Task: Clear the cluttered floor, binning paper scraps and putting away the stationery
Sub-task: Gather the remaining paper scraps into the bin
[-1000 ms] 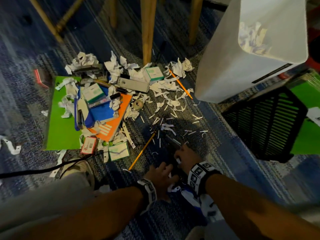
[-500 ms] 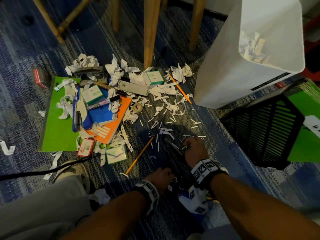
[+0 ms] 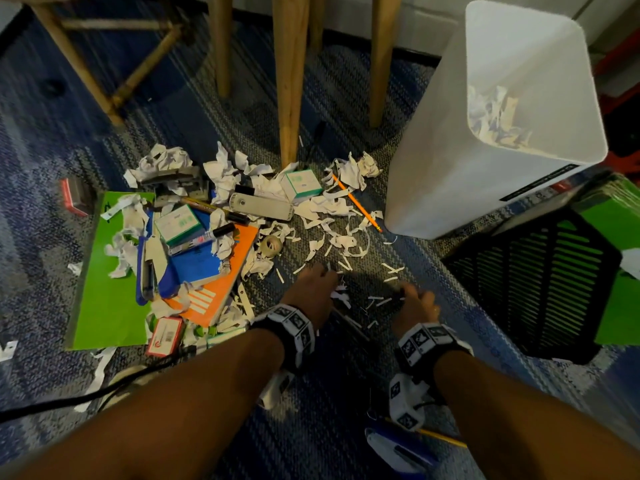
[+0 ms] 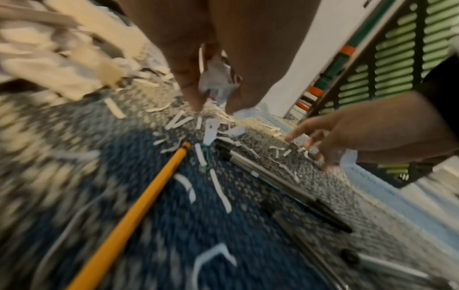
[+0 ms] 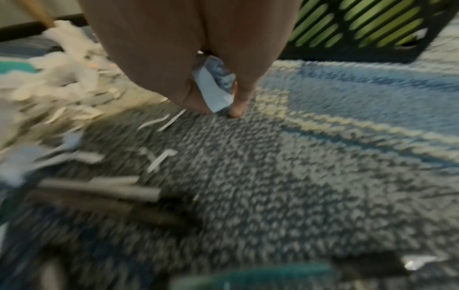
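Paper strips [image 3: 388, 271] lie scattered on carpet [image 3: 346, 98] between your hands, near white bin [image 3: 485, 150]. Left hand [image 3: 313, 289] and right hand [image 3: 414, 304] each pinch small wad. Strips weightless, limp, clingy — rake together, pinch bunches, not singles.

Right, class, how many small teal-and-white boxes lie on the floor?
3 teal-and-white boxes: one beside the wooden leg, one atop the blue notebook, one half-hidden behind the left wrist. Paper scraps may hide more.
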The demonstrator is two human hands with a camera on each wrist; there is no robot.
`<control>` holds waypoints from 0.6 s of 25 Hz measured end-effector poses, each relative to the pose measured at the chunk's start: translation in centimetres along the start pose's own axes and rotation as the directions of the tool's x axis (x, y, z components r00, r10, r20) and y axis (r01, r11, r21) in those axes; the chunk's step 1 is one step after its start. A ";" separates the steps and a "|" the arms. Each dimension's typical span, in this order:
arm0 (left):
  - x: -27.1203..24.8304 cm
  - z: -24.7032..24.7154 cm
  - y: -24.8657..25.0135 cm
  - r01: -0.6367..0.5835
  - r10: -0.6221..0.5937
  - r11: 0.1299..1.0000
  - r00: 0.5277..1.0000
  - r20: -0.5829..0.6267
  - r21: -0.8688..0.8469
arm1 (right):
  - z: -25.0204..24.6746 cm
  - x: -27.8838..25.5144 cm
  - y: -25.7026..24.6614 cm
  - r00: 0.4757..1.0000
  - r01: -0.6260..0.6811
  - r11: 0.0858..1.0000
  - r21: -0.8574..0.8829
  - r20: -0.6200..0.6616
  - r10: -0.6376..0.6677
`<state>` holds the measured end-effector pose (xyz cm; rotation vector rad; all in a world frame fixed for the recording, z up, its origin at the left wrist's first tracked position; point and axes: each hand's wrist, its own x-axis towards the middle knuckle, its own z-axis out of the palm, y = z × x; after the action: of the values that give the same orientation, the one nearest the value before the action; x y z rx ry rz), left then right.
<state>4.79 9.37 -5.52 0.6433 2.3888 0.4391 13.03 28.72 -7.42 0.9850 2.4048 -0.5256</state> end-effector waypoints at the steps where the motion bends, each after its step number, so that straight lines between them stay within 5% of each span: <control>1: 0.6 0.0 0.1 -0.012 0.011 1.000 1.000 0.027 0.025 | 0.8 -0.3 -0.5 0.999 0.049 0.999 0.009 -0.023 -0.048; 6: 2.5 0.6 0.9 -0.170 0.085 0.954 0.943 0.321 0.246 | 2.7 -1.5 -1.9 0.982 0.174 0.977 -0.126 0.099 -0.162; 15: 3.9 0.8 1.1 -0.230 0.096 0.923 0.915 0.393 0.310 | 2.2 -1.0 -0.7 0.887 0.442 0.870 -0.219 0.253 -0.387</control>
<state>2.96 12.51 -7.50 0.9993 2.0653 -0.0512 13.83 26.58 -8.54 0.2733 2.4209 -0.4012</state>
